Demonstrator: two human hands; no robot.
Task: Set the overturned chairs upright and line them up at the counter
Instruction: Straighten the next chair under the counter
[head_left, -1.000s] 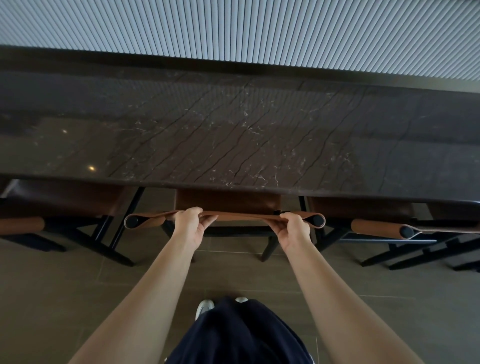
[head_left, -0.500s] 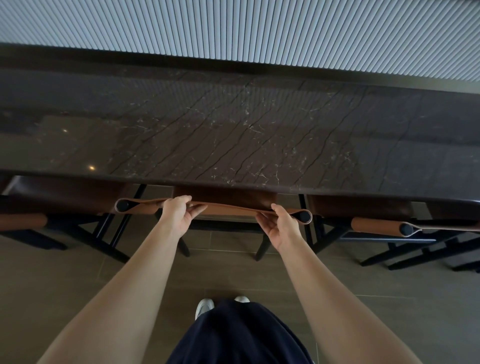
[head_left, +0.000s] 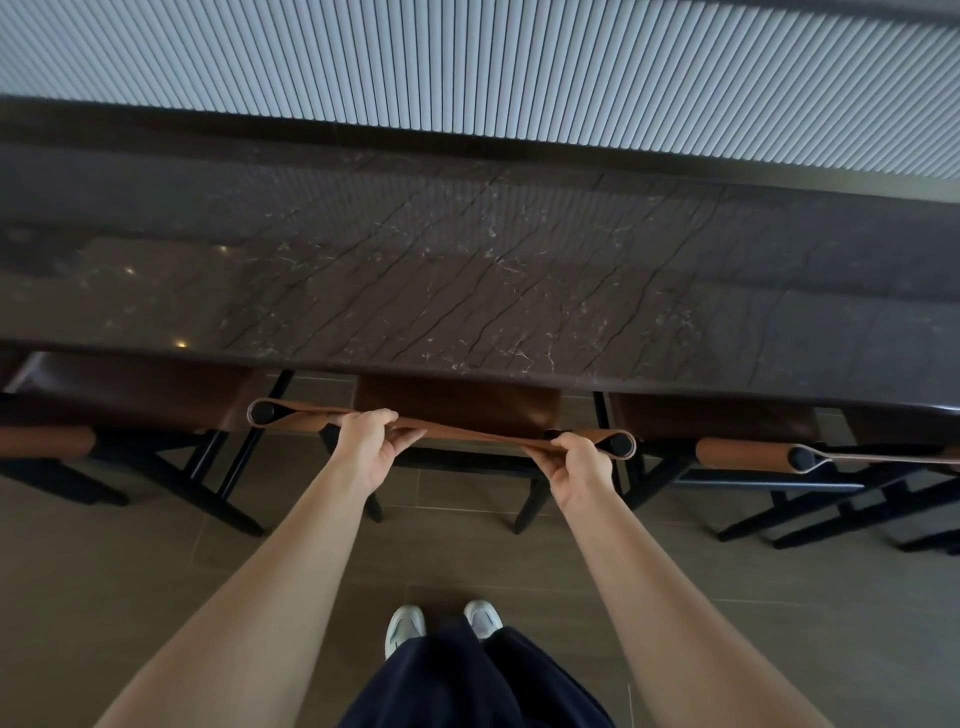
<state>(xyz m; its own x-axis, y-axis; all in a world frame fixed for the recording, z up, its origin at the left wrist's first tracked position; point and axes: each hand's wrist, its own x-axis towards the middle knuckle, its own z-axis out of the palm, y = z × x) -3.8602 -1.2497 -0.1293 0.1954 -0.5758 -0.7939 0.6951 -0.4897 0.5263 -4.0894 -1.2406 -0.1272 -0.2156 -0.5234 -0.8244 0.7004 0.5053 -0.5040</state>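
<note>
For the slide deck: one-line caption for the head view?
Both hands, left hand and right hand, grip the middle chair's leather backrest at the dark marble counter.

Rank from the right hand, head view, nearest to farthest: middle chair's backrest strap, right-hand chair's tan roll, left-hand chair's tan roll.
From the right hand:
1. Middle chair's backrest strap, in its grip.
2. Right-hand chair's tan roll, just to its right.
3. Left-hand chair's tan roll, far left, beyond the left hand.
</note>
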